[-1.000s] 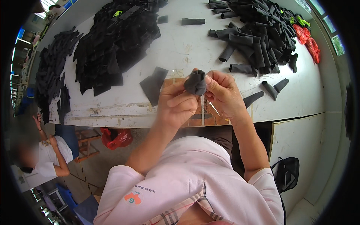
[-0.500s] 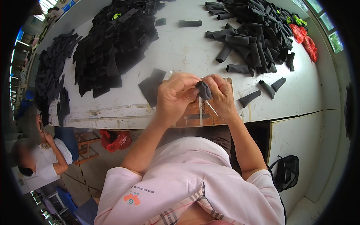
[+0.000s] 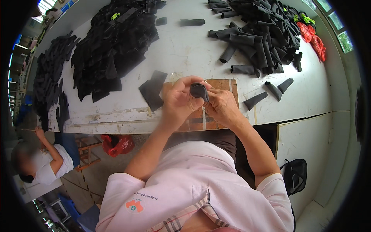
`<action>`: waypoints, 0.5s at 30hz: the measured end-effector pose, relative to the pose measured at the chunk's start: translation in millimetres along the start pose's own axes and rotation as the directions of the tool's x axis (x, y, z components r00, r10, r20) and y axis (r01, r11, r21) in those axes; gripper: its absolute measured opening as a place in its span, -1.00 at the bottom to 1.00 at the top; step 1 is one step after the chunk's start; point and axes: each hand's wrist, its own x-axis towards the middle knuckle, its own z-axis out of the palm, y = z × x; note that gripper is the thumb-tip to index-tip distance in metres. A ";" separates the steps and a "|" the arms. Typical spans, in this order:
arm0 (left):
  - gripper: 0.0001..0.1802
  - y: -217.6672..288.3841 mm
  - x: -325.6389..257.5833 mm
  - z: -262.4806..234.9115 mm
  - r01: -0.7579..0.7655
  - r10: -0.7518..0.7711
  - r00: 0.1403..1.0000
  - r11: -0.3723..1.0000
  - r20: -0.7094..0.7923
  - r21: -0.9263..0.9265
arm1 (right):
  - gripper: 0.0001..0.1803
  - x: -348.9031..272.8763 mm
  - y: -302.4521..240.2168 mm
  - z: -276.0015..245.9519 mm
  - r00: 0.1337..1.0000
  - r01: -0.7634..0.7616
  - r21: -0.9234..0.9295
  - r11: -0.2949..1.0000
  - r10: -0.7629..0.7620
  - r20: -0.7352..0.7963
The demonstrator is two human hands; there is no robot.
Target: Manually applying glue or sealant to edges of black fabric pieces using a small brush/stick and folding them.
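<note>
Above a brown wooden board (image 3: pixel 224 84) at the table's near edge, a small dark grey fabric tube (image 3: pixel 198 91) is held between both hands, one rounded opening facing up. My left hand (image 3: pixel 177 101) curls round its left side, thumb below and forefinger above. From the right, my right hand (image 3: pixel 225 107) is closed with its fingertips at the tube's right edge; those fingertips are partly hidden. Two flat dark fabric pieces (image 3: pixel 150 95) lie overlapping left of my left hand. Right of my right hand are a few loose fabric tubes (image 3: pixel 255 101).
A large heap of flat black pieces (image 3: pixel 112 54) covers the table's left, beside a narrower dark pile (image 3: pixel 48 73). Many rolled tubes (image 3: pixel 266 46) are heaped far right, near red plastic bags (image 3: pixel 317 47). Another person (image 3: pixel 54 158) sits at the left.
The tube has shifted slightly left and turned its opening upward. My right hand has rolled over, knuckles up. A thin pointed metal tool seen below the tube no longer shows.
</note>
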 end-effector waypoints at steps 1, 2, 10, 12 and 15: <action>-0.87 7.0 3.7 3.2 -0.002 0.002 1.000 1.000 -0.007 0.003 | -0.83 1.7 -3.6 -5.3 1.000 0.005 0.005 1.000 -0.005 0.004; -0.90 13.0 7.4 5.3 0.004 -0.010 0.999 0.992 0.053 0.124 | -0.87 2.6 -7.8 -12.7 0.995 0.072 0.053 0.996 -0.069 -0.070; -0.91 -1.4 12.7 0.4 -0.134 0.030 0.987 0.710 0.160 0.691 | -0.90 -7.8 14.5 14.7 0.996 -0.079 0.241 0.967 0.069 0.051; -0.91 2.6 7.4 8.9 -0.133 0.042 0.987 0.756 0.156 0.641 | -0.85 -10.2 17.3 14.0 0.991 -0.092 0.129 0.987 0.079 0.108; -0.85 8.3 5.3 12.1 -0.152 0.125 0.984 0.958 0.125 0.241 | -0.80 -7.2 7.0 5.5 0.998 -0.051 0.167 0.985 0.046 0.033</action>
